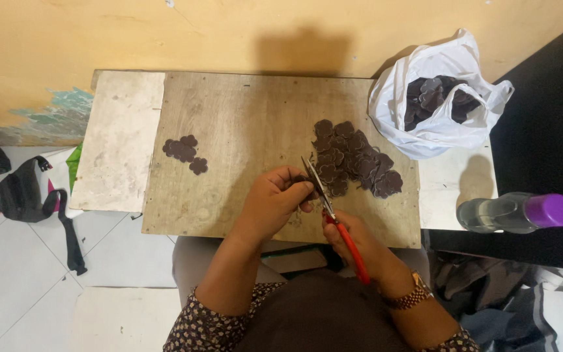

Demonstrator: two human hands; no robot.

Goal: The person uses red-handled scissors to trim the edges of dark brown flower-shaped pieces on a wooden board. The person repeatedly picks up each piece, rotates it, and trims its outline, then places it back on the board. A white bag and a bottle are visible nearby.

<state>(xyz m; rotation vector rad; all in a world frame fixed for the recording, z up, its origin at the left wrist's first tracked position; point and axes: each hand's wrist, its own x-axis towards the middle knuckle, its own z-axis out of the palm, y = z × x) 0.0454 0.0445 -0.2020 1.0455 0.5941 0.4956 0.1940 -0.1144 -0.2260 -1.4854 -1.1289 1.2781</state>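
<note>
The left hand [275, 199] pinches a dark flower-shaped piece [302, 179] while the right hand [353, 238] works red-handled scissors [333, 215] on it. At two o'clock from the hands lies a pile of dark cut-outs [353, 163] on the wooden board [249, 124].

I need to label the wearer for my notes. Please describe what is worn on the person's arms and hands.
Both hands are bare, without gloves. The left hand has no ornament. The right hand has a gold-coloured metal wristwatch at its wrist. Dark short sleeves with a small pale floral print cover the upper arms.

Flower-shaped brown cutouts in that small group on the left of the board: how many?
About 4, though overlaps may hide some: three clustered cutouts overlap near the board's left edge, and one cutout lies just below-right.
</note>
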